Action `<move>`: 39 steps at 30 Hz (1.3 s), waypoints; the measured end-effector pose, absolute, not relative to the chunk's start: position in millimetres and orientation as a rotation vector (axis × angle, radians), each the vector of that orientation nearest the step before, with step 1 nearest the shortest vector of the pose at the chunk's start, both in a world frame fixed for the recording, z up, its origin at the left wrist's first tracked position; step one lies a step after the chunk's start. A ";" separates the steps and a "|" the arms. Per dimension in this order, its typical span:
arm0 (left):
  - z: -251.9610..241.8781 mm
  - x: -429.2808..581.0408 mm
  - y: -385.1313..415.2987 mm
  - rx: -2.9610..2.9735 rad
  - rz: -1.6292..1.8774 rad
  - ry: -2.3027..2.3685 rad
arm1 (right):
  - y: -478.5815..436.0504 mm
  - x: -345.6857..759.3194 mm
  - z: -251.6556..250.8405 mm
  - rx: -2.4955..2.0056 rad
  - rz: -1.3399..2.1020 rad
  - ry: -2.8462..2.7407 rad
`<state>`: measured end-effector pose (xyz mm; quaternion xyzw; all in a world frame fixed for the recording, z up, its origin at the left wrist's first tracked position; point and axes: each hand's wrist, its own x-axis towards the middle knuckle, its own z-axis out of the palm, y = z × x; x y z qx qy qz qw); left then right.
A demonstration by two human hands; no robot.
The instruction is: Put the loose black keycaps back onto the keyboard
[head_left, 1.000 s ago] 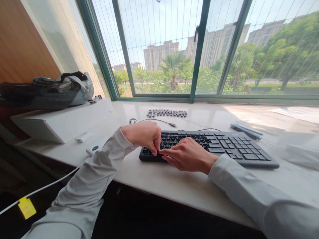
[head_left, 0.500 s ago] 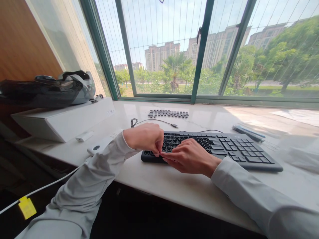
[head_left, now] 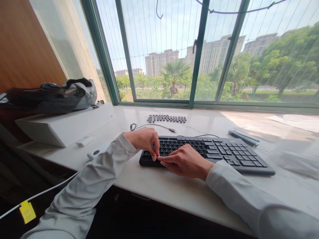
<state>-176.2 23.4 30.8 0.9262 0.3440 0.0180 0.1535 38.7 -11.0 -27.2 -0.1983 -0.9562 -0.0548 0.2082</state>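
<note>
Left hand pinched, right hand loosely curled, fingertips meeting at keyboard

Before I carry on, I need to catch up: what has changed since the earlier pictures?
Mainly the view: it has tilted up, so everything sits lower in the picture. The left hand and right hand stay close together over the left part of the keyboard; no grasp or release can be made out. The keyboard and loose keycaps lie as they were.
</note>
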 end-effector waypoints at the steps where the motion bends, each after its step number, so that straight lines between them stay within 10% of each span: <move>1: 28.5 -178.1 26.6 2.609 0.068 0.958 | -10.7 38.9 -27.4 -0.561 -0.148 -2.656; 39: 36.8 -179.6 18.2 2.561 -0.026 0.950 | -12.0 38.5 -25.0 -0.538 -0.305 -2.688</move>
